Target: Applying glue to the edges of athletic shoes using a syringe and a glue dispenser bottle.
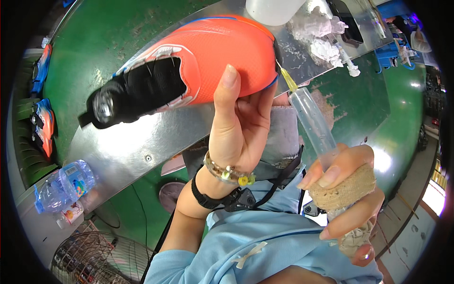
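My left hand (239, 128) is closed around an orange-red sports shoe (222, 52) with blue edging, its thumb pressed on the upper. A black shoe last (137, 90) fills the shoe and sticks out of its opening toward the left. In my right hand (350, 189) is a clear plastic syringe (313, 120) with a yellow needle tip (287, 79). The tip meets the shoe's right-hand end near the sole edge; whether it touches, I cannot tell. My right fingers also grip a tan, sponge-like block (343, 187) and a crumpled whitish wad (357, 239).
Under the shoe runs a metal workbench (127, 146). Behind stand a white container (274, 12), crumpled white paper (326, 52), another syringe (347, 61) and a phone (347, 23). A plastic bottle (66, 187) lies left, near racked shoes (43, 125) and a wire basket (101, 260).
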The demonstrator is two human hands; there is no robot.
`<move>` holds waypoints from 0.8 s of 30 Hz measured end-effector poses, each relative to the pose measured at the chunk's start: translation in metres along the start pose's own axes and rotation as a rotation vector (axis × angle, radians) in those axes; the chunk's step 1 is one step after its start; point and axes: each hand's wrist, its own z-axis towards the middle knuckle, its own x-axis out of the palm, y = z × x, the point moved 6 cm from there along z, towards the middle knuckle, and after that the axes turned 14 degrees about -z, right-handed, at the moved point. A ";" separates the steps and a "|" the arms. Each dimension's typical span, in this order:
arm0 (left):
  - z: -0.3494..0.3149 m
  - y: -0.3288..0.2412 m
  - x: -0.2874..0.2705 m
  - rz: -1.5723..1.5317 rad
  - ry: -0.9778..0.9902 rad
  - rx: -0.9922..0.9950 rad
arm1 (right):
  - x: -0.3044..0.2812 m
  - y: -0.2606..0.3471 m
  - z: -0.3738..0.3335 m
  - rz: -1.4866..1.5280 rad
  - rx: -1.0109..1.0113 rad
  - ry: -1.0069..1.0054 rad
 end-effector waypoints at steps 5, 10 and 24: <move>-0.008 -0.010 0.010 0.039 -0.099 -0.078 | 0.003 -0.004 -0.003 -0.034 -0.076 -0.015; -0.013 -0.013 0.013 0.047 -0.146 -0.101 | 0.004 -0.003 -0.005 -0.127 -0.158 0.021; -0.013 -0.019 0.014 0.027 -0.209 -0.094 | 0.002 -0.011 -0.015 -0.147 -0.130 0.006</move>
